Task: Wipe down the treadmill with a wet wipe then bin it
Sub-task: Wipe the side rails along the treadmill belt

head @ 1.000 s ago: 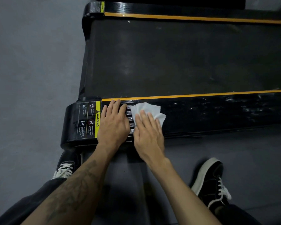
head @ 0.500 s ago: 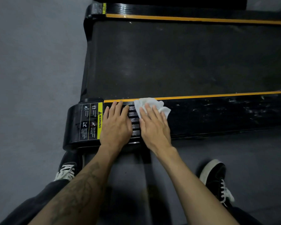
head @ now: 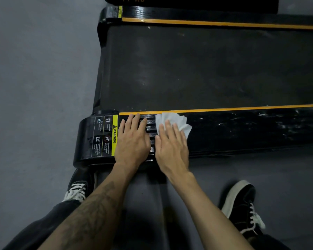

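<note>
A black treadmill [head: 206, 69] with orange stripes lies across the view, its dark belt in the middle. On its near side rail [head: 242, 130] my right hand [head: 172, 147] presses a crumpled white wet wipe [head: 177, 121] flat with straight fingers. The wipe sticks out past my fingertips, close to the orange stripe. My left hand [head: 133, 141] rests flat on the ribbed part of the same rail, just left of my right hand and beside a yellow warning label [head: 114, 136].
Grey floor [head: 34, 78] surrounds the treadmill on the left and near side. My two black shoes with white laces [head: 242, 206] [head: 79, 186] stand on the floor close to the rail. No bin is in view.
My right hand has pushed the wipe away from me across the rail, up toward the orange stripe. My left hand has stayed flat in the same place.
</note>
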{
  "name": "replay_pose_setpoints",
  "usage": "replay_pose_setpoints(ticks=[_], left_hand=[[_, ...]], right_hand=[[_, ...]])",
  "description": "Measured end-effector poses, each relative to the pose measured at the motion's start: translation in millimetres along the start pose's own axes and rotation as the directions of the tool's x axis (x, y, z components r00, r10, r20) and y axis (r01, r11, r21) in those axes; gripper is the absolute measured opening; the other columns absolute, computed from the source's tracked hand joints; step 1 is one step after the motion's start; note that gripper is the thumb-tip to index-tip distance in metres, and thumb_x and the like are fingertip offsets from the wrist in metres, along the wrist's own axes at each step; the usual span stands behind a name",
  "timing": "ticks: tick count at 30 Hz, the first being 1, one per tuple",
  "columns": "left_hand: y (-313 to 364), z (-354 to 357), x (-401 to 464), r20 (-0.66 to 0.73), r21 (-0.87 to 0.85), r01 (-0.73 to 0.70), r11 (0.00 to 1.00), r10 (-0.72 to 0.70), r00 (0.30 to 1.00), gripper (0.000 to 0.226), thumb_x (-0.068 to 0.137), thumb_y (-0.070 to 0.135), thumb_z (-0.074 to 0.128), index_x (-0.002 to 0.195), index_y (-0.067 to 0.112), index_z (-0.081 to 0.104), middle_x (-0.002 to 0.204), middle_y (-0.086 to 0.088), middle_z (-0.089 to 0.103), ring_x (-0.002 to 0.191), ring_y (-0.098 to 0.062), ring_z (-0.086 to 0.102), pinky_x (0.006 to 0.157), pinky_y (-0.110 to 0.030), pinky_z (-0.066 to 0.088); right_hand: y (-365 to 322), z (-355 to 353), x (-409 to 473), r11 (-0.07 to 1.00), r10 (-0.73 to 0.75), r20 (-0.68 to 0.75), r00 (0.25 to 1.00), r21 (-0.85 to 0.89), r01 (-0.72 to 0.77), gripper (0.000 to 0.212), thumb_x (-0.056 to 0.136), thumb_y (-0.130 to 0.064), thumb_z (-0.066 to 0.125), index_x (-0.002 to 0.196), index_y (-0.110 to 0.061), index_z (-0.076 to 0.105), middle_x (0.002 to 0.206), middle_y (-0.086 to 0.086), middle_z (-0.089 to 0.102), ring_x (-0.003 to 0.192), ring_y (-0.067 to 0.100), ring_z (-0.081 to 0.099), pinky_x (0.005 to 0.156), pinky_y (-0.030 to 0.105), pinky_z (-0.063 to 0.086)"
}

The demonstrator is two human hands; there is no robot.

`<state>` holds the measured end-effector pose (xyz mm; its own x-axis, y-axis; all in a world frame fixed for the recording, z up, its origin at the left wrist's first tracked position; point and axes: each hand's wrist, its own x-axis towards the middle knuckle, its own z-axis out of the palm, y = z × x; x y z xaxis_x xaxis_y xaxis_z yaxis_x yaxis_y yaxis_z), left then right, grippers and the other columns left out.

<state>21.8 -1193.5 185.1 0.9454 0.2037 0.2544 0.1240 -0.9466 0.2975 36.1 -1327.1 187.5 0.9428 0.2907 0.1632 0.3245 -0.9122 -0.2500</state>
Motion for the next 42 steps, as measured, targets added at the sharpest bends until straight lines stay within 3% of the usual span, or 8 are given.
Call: replay_pose_setpoints(ticks=[6, 12, 16, 19, 25, 29, 37, 42], left_hand=[[0.8, -1.4, -0.8, -0.006, -0.003, 0.003, 1.0, -0.003, 1.0, 0.055, 0.094, 0.026, 0.031, 0.138, 0.009, 0.06, 0.15, -0.017, 0.053, 0.146, -0.034, 0.043, 0.121, -0.054, 0.031], [0.7, 0.3, 1.1, -0.021, -0.003, 0.007, 1.0, -0.007, 1.0, 0.054, 0.094, 0.026, 0.034, 0.136, 0.008, 0.061, 0.149, -0.018, 0.054, 0.145, -0.036, 0.044, 0.12, -0.055, 0.033], [0.6, -1.0, 0.2, -0.004, -0.002, -0.001, 1.0, 0.001, 1.0, 0.055, 0.094, 0.026, 0.032, 0.137, 0.009, 0.06, 0.15, -0.017, 0.053, 0.145, -0.035, 0.043, 0.121, -0.054, 0.031], [1.0, -2.1, 0.4, 0.008, -0.004, 0.003, 1.0, -0.003, 1.0, 0.057, 0.094, 0.027, 0.03, 0.139, 0.009, 0.059, 0.151, -0.017, 0.052, 0.146, -0.035, 0.042, 0.122, -0.054, 0.03], [1.1, -3.0, 0.2, 0.015, -0.012, 0.007, 1.0, -0.006, 1.0, 0.057, 0.094, 0.027, 0.03, 0.139, 0.009, 0.059, 0.151, -0.017, 0.051, 0.147, -0.035, 0.041, 0.122, -0.054, 0.029], [1.6, -4.3, 0.0, 0.028, -0.012, 0.009, 1.0, -0.009, 1.0, 0.058, 0.094, 0.028, 0.029, 0.141, 0.009, 0.057, 0.153, -0.017, 0.05, 0.148, -0.034, 0.039, 0.123, -0.054, 0.028], [1.0, -3.3, 0.1, 0.021, -0.001, 0.008, 1.0, -0.008, 1.0, 0.057, 0.094, 0.028, 0.03, 0.141, 0.01, 0.057, 0.153, -0.016, 0.05, 0.148, -0.033, 0.039, 0.123, -0.053, 0.028], [1.4, -3.1, 1.0, 0.009, 0.002, 0.01, 1.0, -0.01, 1.0, 0.057, 0.094, 0.028, 0.03, 0.141, 0.01, 0.057, 0.153, -0.017, 0.05, 0.148, -0.033, 0.039, 0.123, -0.053, 0.028]], right_hand=[[11.3, -10.3, 33.9, 0.998, -0.068, 0.132, 0.989, 0.022, 0.066, 0.074, 0.098, -0.046, 0.003, 0.155, -0.021, 0.043, 0.166, 0.003, 0.032, 0.155, 0.025, 0.023, 0.124, 0.045, 0.018], [-7.5, -3.1, 30.6, 0.999, -0.047, 0.116, 0.992, 0.011, 0.046, 0.069, 0.102, -0.042, 0.011, 0.149, -0.012, 0.052, 0.16, 0.008, 0.043, 0.15, 0.029, 0.036, 0.121, 0.048, 0.029], [15.1, -9.2, 53.4, 0.995, -0.087, 0.175, 0.981, -0.037, 0.095, 0.076, 0.097, -0.042, -0.005, 0.16, -0.023, 0.033, 0.168, -0.003, 0.026, 0.155, 0.021, 0.023, 0.124, 0.044, 0.022], [12.7, -10.0, 42.2, 1.0, 0.029, 0.133, 0.991, -0.016, -0.027, 0.074, 0.098, -0.041, 0.001, 0.159, -0.016, 0.035, 0.169, 0.002, 0.025, 0.155, 0.024, 0.023, 0.125, 0.047, 0.023], [10.3, -11.0, 48.4, 0.996, -0.087, 0.216, 0.973, -0.002, 0.089, 0.052, 0.111, -0.034, 0.021, 0.162, -0.025, 0.027, 0.171, -0.004, 0.017, 0.158, 0.019, 0.01, 0.126, 0.04, 0.01], [18.0, -11.4, 46.6, 0.997, 0.072, 0.158, 0.985, -0.01, -0.071, 0.051, 0.111, -0.032, 0.027, 0.162, -0.022, 0.028, 0.171, 0.0, 0.019, 0.158, 0.022, 0.011, 0.127, 0.043, 0.012], [31.9, -19.1, 52.4, 0.999, -0.028, 0.211, 0.977, -0.025, 0.034, 0.051, 0.112, -0.034, 0.024, 0.162, -0.027, 0.025, 0.171, -0.004, 0.017, 0.158, 0.017, 0.009, 0.128, 0.039, 0.009], [10.1, -9.4, 33.5, 1.0, -0.021, 0.141, 0.99, 0.009, 0.02, 0.058, 0.103, -0.037, 0.026, 0.149, -0.015, 0.053, 0.159, 0.01, 0.044, 0.148, 0.031, 0.039, 0.118, 0.051, 0.036]])
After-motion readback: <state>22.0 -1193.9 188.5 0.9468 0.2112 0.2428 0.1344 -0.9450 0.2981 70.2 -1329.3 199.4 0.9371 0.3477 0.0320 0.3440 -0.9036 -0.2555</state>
